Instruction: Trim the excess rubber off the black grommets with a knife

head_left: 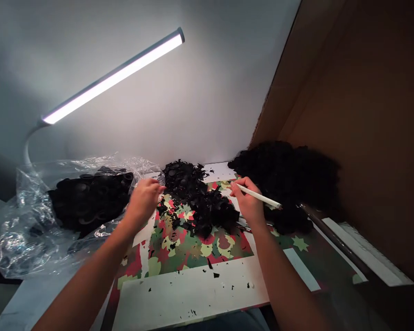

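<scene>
My right hand (pixel 247 202) grips a slim white pen-shaped tool (pixel 262 197), whose far end points down to the right; I cannot make out its exact kind. My left hand (pixel 145 198) has its fingers drawn together at the edge of the clear plastic bag (pixel 20 239). Whatever is between those fingers, if anything, is too small to see. A pile of black scraps and small round pieces (pixel 186 179) lies between my hands, on a board with a camouflage-like pattern (pixel 179 253). Black rings or discs (pixel 89 197) fill the bag on the left.
A large black heap (pixel 283 170) rests against a brown cardboard panel (pixel 359 115) at the right. White strips (pixel 365 253) lie below it. A lit bar lamp (pixel 113 78) hangs above the bag. Black crumbs dot the white front strip (pixel 193 289).
</scene>
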{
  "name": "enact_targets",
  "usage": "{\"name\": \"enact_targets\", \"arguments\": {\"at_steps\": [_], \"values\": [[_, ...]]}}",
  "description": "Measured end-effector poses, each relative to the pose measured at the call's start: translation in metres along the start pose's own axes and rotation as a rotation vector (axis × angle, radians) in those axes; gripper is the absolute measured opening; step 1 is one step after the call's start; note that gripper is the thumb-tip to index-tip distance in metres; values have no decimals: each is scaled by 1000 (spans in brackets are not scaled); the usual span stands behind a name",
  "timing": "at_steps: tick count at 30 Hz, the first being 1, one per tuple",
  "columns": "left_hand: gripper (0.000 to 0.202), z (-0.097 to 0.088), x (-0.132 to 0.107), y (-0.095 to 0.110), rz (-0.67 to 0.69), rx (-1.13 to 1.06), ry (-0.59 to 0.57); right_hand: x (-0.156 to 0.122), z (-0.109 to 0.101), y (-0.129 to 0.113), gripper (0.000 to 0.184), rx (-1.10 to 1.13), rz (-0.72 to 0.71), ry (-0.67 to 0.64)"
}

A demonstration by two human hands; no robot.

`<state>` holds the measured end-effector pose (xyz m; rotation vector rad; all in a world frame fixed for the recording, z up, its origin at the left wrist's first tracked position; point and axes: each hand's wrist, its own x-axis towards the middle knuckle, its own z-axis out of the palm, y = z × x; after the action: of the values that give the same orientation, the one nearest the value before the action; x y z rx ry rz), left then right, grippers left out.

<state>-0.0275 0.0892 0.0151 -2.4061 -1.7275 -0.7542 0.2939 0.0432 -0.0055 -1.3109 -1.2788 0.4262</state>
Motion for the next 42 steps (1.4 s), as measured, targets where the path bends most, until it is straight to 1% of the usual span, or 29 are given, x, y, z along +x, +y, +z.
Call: {"name": "enact_targets", "arguments": {"at_steps": [1,2,4,5,7,8,10,12,15,18,21,26,30,35,37,39,42], "values": [[22,13,3,14,9,-148,-86,-3,5,-1,23,10,9,-40],[16,27,5,27,-6,-281,-148,-7,11,-2,23,27,20,-80],[12,54,9,47,-23,-352,-166,-15,22,-4,21,64,29,-164],[12,65,11,53,-36,-377,-164,-19,27,-5,21,81,24,-200],[10,83,14,61,-58,-424,-159,-25,35,-6,18,95,6,-255],[11,88,14,62,-66,-455,-158,-27,37,-6,16,98,1,-275],[13,93,11,62,-78,-521,-152,-29,40,-7,12,111,4,-298],[16,91,5,61,-93,-589,-136,-30,40,-10,10,110,14,-311],[17,80,-8,58,-119,-680,-109,-33,41,-19,12,70,7,-336],[21,65,-21,59,-172,-876,-101,-39,44,-27,13,72,-30,-377],[26,53,-31,63,-221,-1050,-67,-46,50,-32,13,106,-18,-414],[25,46,-44,70,-182,-1014,12,-53,56,-40,15,128,27,-474],[21,45,-49,71,-140,-987,57,-54,58,-47,16,102,25,-461],[19,41,-49,72,-122,-980,45,-53,61,-46,12,51,-41,-442],[16,40,-50,74,-165,-1015,42,-54,61,-43,12,26,-66,-444],[15,38,-51,76,-242,-1080,39,-56,62,-40,12,8,-96,-451],[18,39,-52,79,-313,-1232,48,-60,64,-40,13,-31,-136,-420]]}}
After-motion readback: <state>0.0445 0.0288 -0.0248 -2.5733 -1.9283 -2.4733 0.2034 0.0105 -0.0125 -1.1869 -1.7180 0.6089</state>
